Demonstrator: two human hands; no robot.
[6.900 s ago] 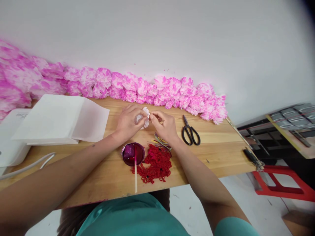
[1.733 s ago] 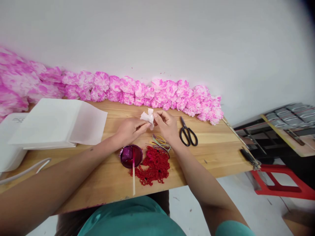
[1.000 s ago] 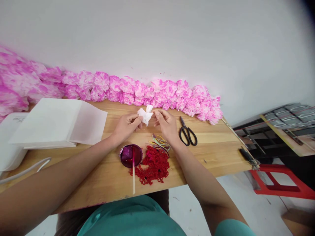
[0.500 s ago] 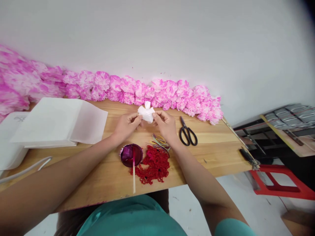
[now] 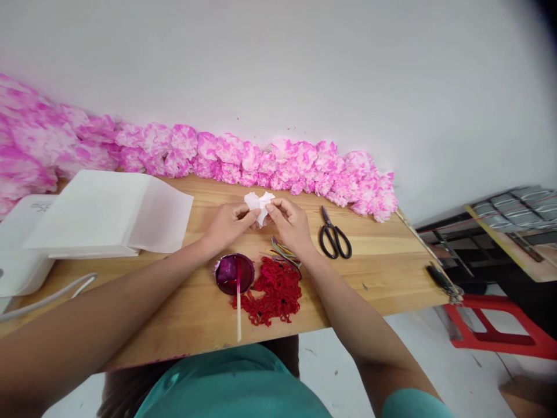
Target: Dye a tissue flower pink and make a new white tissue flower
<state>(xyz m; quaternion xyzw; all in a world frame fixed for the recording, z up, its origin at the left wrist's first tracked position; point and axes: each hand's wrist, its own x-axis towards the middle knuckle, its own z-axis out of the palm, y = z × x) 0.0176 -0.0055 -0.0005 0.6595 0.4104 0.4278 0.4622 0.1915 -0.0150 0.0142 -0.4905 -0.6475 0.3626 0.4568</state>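
Note:
A small piece of folded white paper (image 5: 260, 203) is pinched between both hands above the middle of the table. My left hand (image 5: 230, 223) grips its left side with thumb and fingers. My right hand (image 5: 289, 220) holds its right side in the same way. Below the hands stands a dark bowl (image 5: 247, 277) of purple dye, with a stick (image 5: 239, 313) lying across its rim. Beside the bowl lies a heap of red yarn (image 5: 278, 290). Several thin coloured strings (image 5: 281, 251) lie near my right wrist.
Black-handled scissors (image 5: 334, 235) lie right of my right hand. Pink and white paper flowers (image 5: 226, 152) line the wall. White paper sheets (image 5: 100, 215) sit at left on a white device (image 5: 26, 273) near a cable. A red stool (image 5: 500, 331) stands at right.
The white paper has changed shape: its upright middle tip no longer shows, and two lobes now spread at the top. Both hands still pinch it. The whole view has shifted slightly.

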